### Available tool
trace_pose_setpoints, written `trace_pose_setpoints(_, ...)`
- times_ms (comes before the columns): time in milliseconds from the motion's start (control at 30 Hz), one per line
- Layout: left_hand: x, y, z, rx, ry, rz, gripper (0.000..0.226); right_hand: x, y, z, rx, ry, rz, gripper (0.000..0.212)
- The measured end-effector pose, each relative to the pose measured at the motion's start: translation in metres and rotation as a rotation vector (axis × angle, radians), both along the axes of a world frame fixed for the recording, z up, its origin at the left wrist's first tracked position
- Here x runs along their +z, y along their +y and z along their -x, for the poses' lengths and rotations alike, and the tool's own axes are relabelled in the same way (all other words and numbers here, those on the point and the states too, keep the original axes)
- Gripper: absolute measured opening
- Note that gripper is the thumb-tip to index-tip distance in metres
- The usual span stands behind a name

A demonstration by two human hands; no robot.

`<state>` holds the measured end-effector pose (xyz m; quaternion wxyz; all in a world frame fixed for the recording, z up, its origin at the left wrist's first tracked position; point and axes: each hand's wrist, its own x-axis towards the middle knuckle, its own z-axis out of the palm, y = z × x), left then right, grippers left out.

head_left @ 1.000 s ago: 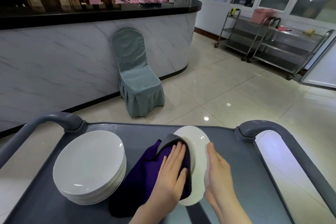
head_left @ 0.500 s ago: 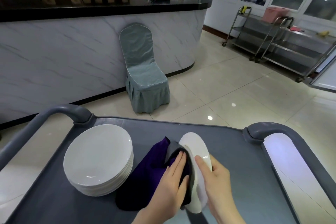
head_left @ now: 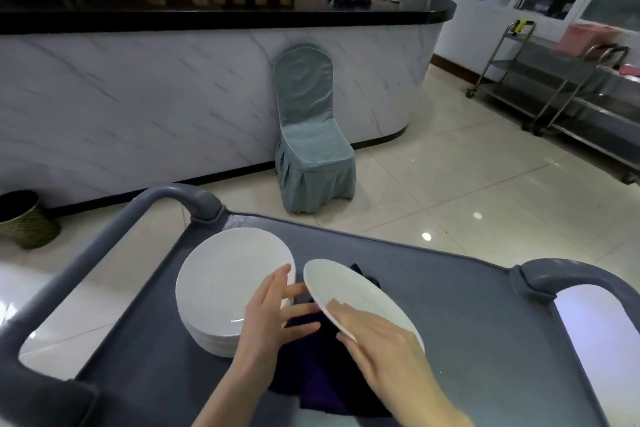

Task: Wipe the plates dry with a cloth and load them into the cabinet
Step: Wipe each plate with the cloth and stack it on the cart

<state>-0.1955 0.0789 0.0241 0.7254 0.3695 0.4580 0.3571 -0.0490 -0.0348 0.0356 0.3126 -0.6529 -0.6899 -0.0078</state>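
1. The near rim of a single white plate (head_left: 360, 298) is gripped by the right grip (head_left: 381, 340), with the fingers laid across its upper face; the thumb is hidden beneath.
2. The plate is held tilted above the grey cart (head_left: 467, 340), its long axis running from the grip away and to the left, so that its far edge ends just beside the stack of plates (head_left: 235, 284).
3. Nothing is held by the left grip (head_left: 273, 319), which is spread wide between the held plate and the stack; whether its fingertips touch the stack's rim cannot be told.
4. The purple cloth (head_left: 311, 374) is seen crumpled on the cart directly under both grips, and the left is judged the nearer one to take it up for wiping.
5. No cabinet is shown, and loading is judged not yet begun.
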Motion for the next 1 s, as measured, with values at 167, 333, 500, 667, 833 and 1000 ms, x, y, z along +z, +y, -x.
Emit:
trace_pose_setpoints(167,0.002,0.013,0.035,0.055,0.177,-0.032,0.028,-0.007,0.022,0.029,0.212,-0.209,0.029,0.072)
trace_pose_setpoints(333,-0.009,0.034,0.071,0.199,0.184,-0.025,0.034,-0.014,0.06,0.053,0.298,-0.339,0.057,0.051)
trace_pose_setpoints(500,-0.026,0.062,0.108,0.312,0.139,-0.019,0.038,-0.032,0.092,0.045,0.063,0.157,0.417,0.083)
trace_pose_setpoints(667,-0.037,0.084,0.134,0.271,0.144,-0.075,0.043,-0.055,0.125,0.058,-0.257,0.961,0.453,0.076)
trace_pose_setpoints(833,-0.049,0.089,0.136,0.189,0.284,-0.201,0.045,-0.078,0.142,0.08,-0.343,1.115,0.329,0.056)
trace_pose_setpoints(1000,-0.055,0.094,0.132,0.221,0.495,-0.322,0.038,-0.087,0.148,0.092,-0.448,1.161,0.227,0.058)
